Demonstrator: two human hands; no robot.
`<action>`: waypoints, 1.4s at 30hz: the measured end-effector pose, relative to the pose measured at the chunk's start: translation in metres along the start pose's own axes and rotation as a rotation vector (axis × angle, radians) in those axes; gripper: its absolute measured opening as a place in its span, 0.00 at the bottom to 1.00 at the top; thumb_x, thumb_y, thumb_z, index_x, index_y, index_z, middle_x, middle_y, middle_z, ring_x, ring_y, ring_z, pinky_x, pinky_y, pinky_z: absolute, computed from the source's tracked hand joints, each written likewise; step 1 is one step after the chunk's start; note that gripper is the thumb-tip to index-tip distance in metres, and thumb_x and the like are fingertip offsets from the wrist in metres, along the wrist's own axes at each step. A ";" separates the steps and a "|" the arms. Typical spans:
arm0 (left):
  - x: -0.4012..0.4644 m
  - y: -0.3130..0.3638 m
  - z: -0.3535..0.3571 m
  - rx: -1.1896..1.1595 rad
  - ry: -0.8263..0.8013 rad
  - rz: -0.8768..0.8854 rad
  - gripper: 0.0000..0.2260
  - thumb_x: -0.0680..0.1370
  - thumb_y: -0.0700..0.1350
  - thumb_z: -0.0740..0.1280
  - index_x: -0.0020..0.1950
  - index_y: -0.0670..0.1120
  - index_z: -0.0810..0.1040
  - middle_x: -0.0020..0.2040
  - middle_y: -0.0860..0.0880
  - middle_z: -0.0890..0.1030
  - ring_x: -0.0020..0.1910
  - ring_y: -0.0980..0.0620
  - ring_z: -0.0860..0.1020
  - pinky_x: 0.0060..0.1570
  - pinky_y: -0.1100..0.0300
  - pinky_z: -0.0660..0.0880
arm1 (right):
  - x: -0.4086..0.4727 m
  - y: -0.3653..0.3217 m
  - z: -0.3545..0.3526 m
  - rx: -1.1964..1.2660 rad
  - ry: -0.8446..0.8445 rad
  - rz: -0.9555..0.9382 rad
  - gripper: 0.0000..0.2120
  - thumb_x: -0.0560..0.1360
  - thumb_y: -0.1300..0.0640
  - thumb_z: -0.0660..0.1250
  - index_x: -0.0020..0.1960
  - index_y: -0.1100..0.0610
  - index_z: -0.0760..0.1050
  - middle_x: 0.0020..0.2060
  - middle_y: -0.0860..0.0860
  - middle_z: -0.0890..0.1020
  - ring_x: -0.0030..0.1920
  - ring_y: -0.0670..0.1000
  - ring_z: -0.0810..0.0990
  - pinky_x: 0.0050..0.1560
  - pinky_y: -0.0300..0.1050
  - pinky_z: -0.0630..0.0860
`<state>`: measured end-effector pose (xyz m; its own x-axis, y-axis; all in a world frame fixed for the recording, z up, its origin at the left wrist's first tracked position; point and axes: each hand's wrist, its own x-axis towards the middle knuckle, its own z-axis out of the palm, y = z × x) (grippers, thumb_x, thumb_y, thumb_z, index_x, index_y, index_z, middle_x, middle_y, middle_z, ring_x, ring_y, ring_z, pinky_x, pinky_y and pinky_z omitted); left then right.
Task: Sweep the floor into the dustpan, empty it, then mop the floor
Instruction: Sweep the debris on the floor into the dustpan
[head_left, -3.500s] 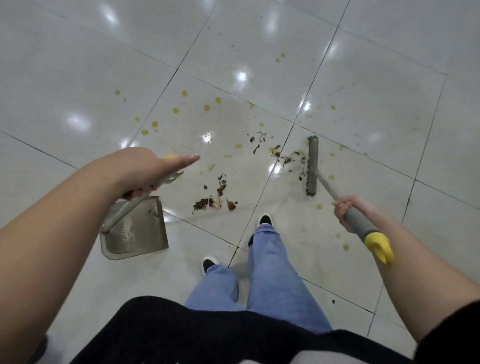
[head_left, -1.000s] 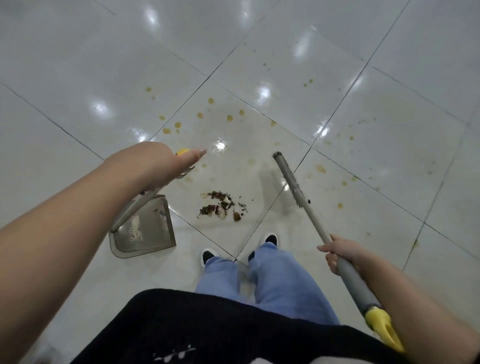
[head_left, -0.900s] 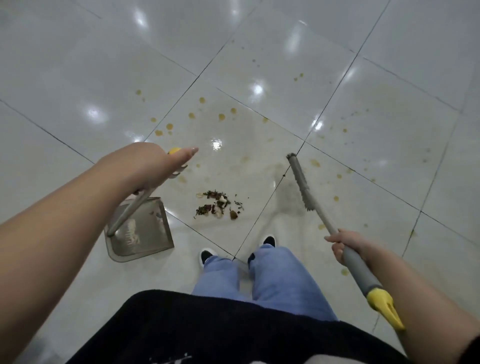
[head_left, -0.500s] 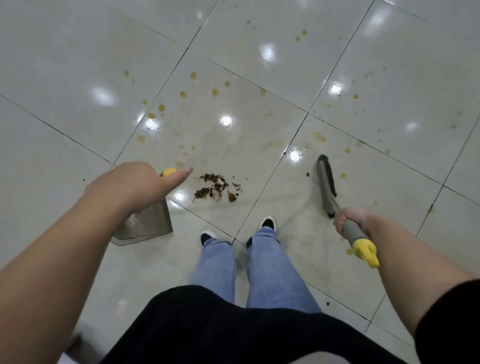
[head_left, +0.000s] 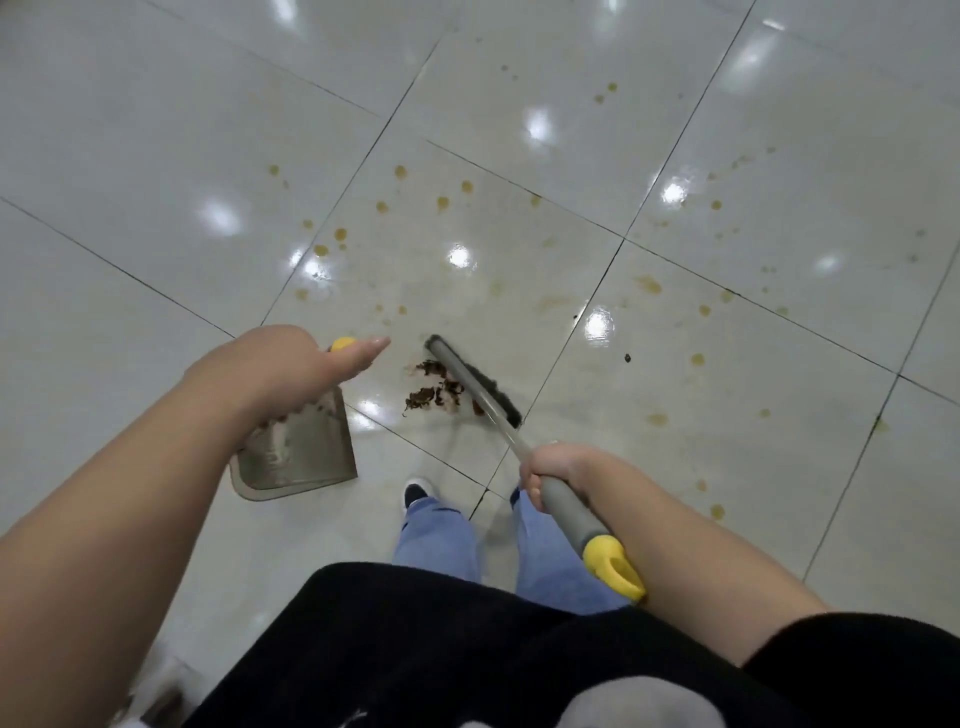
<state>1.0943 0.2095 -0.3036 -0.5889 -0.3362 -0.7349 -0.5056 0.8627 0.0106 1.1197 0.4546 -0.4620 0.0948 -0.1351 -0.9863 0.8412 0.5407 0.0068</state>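
Observation:
My left hand (head_left: 291, 371) grips the yellow-tipped handle of a grey dustpan (head_left: 301, 452), whose pan rests on the white tiled floor (head_left: 156, 182) to the left of my feet. My right hand (head_left: 553, 467) grips the grey handle of a broom (head_left: 475, 387) with a yellow end cap. The broom head lies on the floor right behind a small pile of brown debris (head_left: 434, 389), which sits just right of the dustpan's open edge.
Yellow-brown stain spots (head_left: 441, 202) are scattered over the tiles ahead and to the right. A small dark crumb (head_left: 627, 357) lies alone right of the broom. My shoes (head_left: 415, 491) and blue jeans stand just below the pile.
The broom head has swung left from the right tile and now sits against the debris pile. The dustpan and my left hand have stayed beside the pile.

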 end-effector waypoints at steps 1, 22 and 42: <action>0.000 -0.012 -0.005 -0.001 0.011 0.006 0.36 0.65 0.75 0.53 0.28 0.40 0.72 0.26 0.44 0.76 0.26 0.46 0.75 0.31 0.59 0.71 | -0.001 -0.001 0.007 0.033 0.005 -0.012 0.16 0.76 0.69 0.53 0.30 0.60 0.63 0.13 0.52 0.66 0.12 0.47 0.66 0.18 0.30 0.66; 0.001 -0.077 -0.025 -0.029 0.001 0.082 0.34 0.69 0.72 0.52 0.29 0.41 0.72 0.25 0.45 0.74 0.25 0.47 0.74 0.30 0.61 0.70 | -0.019 -0.041 -0.037 0.297 0.359 -0.112 0.23 0.80 0.66 0.45 0.27 0.57 0.59 0.10 0.50 0.63 0.09 0.46 0.62 0.16 0.26 0.62; -0.007 -0.072 -0.023 -0.166 0.021 0.160 0.33 0.69 0.72 0.55 0.22 0.45 0.70 0.17 0.51 0.70 0.19 0.51 0.69 0.26 0.64 0.66 | -0.023 0.032 0.052 -0.016 0.309 -0.023 0.14 0.73 0.69 0.55 0.30 0.61 0.64 0.16 0.53 0.68 0.23 0.51 0.66 0.28 0.40 0.67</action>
<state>1.1205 0.1408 -0.2830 -0.6821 -0.2093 -0.7006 -0.5003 0.8323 0.2385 1.1717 0.4320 -0.4304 -0.0919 0.1099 -0.9897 0.8326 0.5537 -0.0158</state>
